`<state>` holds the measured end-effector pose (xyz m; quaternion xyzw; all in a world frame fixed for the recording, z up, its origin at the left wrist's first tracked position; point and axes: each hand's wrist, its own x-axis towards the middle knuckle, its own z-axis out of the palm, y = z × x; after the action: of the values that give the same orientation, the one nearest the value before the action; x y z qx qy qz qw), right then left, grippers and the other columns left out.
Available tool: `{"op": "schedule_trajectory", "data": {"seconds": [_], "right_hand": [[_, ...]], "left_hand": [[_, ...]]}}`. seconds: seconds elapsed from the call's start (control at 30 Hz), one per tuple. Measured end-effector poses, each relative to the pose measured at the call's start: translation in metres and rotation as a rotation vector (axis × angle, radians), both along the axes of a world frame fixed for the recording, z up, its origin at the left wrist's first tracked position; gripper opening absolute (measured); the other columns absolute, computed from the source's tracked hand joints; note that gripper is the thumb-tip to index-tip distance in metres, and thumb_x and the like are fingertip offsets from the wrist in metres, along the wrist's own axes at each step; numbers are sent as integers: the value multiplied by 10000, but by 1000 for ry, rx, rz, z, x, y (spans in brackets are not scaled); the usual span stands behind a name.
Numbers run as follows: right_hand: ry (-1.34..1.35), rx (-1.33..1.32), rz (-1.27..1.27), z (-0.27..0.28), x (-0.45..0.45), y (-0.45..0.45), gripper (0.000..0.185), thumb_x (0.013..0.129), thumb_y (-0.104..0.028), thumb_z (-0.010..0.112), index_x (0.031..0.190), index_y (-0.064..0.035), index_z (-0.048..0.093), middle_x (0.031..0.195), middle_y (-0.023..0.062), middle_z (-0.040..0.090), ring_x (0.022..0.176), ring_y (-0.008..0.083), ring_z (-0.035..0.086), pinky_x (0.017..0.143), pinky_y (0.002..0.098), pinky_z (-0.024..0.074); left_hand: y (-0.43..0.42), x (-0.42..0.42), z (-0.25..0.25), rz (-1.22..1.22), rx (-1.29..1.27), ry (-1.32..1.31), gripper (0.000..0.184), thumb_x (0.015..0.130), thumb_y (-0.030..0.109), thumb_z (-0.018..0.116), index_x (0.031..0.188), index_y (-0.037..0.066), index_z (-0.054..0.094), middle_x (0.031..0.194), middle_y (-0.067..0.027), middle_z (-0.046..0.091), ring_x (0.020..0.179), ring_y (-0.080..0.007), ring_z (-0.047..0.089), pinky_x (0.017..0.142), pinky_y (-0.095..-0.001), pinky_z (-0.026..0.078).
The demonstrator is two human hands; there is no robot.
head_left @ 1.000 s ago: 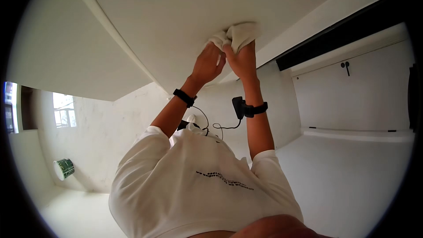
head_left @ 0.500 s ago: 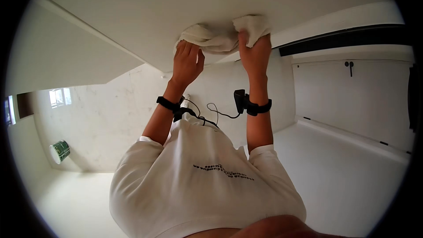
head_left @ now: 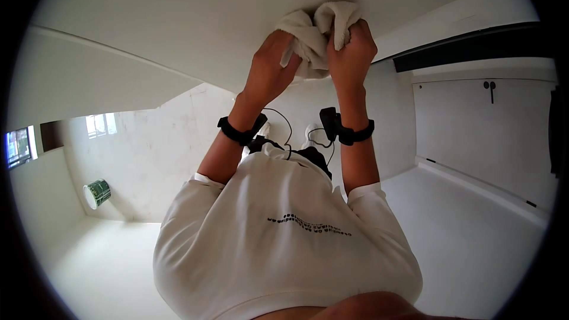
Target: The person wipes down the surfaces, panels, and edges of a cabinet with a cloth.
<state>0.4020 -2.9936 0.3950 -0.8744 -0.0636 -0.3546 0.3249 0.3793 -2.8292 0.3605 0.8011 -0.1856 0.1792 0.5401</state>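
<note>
A cream cloth (head_left: 311,47) is bunched between my two hands, against the pale flat surface (head_left: 207,6) in front of me. My left hand (head_left: 275,65) grips its left side, fingers partly hidden in the folds. On the other side, my right hand (head_left: 354,53) is closed round a gathered part, with a flap hanging over the fingers. The two hands are close together. Black straps with small boxes and thin cables are on both wrists.
A green and white bucket (head_left: 97,194) stands on the pale floor (head_left: 142,160) at left. White cupboard doors (head_left: 474,118) with dark handles are at right, beside a long black strip (head_left: 474,41). Loose cables hang between my forearms.
My left hand has moved right and up towards my right hand. The cloth, stretched wide before, is now gathered together between them.
</note>
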Motion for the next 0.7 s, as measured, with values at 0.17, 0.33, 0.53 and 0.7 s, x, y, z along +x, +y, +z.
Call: {"op": "schedule_trajectory", "data": {"seconds": [0.17,0.33,0.53,0.7], "right_hand": [[250,-16,74,-25,12,-27,278,705,-5,748,954,2,623,948,152,658,821,357,670,686,419,544],[326,-14,281,-30,17,-58,221,753,-54,725,936,6,616,925,174,669,822,369,678,685,431,552],[624,-114,395,-41,3,-105,175,830,-122,663,929,15,615,817,210,678,775,413,665,686,468,528],[665,-158,493,-74,-6,-130,205,847,-204,678,868,-8,621,769,196,679,761,396,674,661,480,539]], "left_hand": [[-52,9,1,76,15,30,351,804,-9,608,1154,-6,582,1059,-207,632,954,-387,624,850,-372,509],[-78,6,13,273,157,-138,334,781,-43,647,1109,0,609,1054,-177,635,977,-379,611,842,-404,508],[-106,25,48,484,463,-238,319,761,-54,687,1067,29,643,1033,-106,644,972,-330,594,832,-404,500],[-110,32,17,578,508,-205,258,737,-83,638,973,14,670,1005,-118,670,958,-324,609,837,-404,503]]}}
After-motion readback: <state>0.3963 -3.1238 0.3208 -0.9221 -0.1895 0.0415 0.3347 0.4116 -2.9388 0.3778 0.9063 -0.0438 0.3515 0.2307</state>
